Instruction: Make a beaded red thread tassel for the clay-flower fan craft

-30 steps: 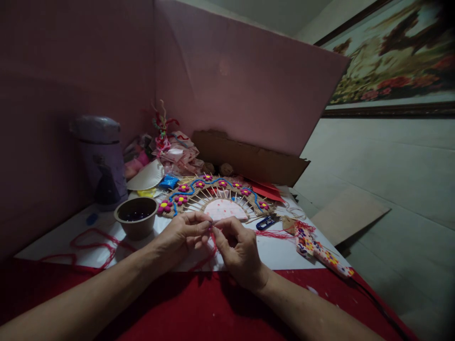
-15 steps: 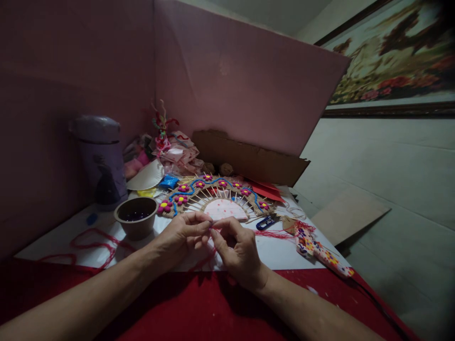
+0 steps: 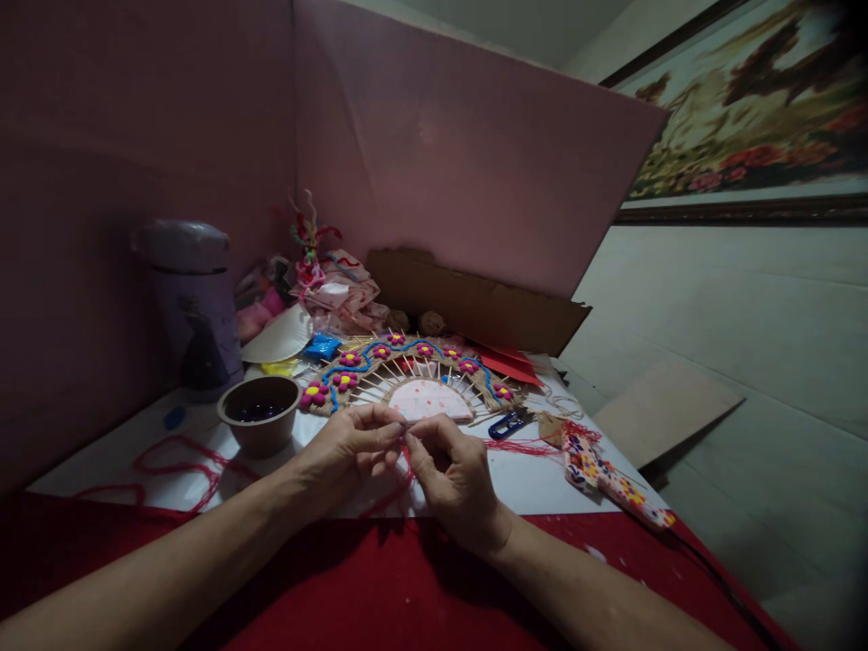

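Note:
My left hand (image 3: 356,445) and my right hand (image 3: 457,475) meet fingertip to fingertip over the front of the white sheet. Both pinch red yarn (image 3: 400,488), whose strands hang down below the fingers; the exact spot they grip is partly hidden. Just behind the hands lies a half-round fan (image 3: 420,348) of sticks and twine. It carries pink and yellow flowers, a wavy blue cord and a dotted white half-disc (image 3: 430,400). Loose red yarn (image 3: 186,463) curls on the left, and more red strands (image 3: 522,446) stretch to the right.
A brown bowl (image 3: 261,414) with dark contents stands left, before a purple canister (image 3: 190,312). On the right lie a blue cutter (image 3: 508,425) and a flower-patterned glue gun (image 3: 614,479) with a cord. Red paper (image 3: 508,364) and a cardboard strip (image 3: 475,298) are behind.
The right thumb and fingertips have shifted slightly at the pinch, and the yarn below them hangs a little differently. Everything else stays in place.

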`<state>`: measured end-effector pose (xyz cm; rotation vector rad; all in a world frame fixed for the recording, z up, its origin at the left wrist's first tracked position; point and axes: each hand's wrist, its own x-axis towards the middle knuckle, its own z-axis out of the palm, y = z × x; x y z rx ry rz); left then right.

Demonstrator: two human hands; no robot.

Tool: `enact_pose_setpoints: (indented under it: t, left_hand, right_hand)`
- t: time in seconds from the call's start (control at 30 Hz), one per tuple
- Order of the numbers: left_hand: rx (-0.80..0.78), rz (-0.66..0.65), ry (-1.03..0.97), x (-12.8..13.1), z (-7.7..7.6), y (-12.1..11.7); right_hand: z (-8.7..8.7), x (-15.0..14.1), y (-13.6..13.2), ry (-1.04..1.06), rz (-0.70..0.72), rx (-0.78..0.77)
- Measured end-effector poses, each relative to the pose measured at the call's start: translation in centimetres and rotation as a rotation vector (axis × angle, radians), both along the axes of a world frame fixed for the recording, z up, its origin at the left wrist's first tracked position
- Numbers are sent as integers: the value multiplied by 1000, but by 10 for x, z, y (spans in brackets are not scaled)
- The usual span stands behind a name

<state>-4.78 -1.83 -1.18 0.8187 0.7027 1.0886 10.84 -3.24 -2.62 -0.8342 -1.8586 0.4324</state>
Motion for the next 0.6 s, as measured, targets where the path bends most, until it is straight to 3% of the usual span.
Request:
enact_pose_setpoints:
  t: [0.6]
  left_hand:
    - [-6,2,-8,1,-1,2]
  right_hand:
    - [0,0,0,13,-14,12]
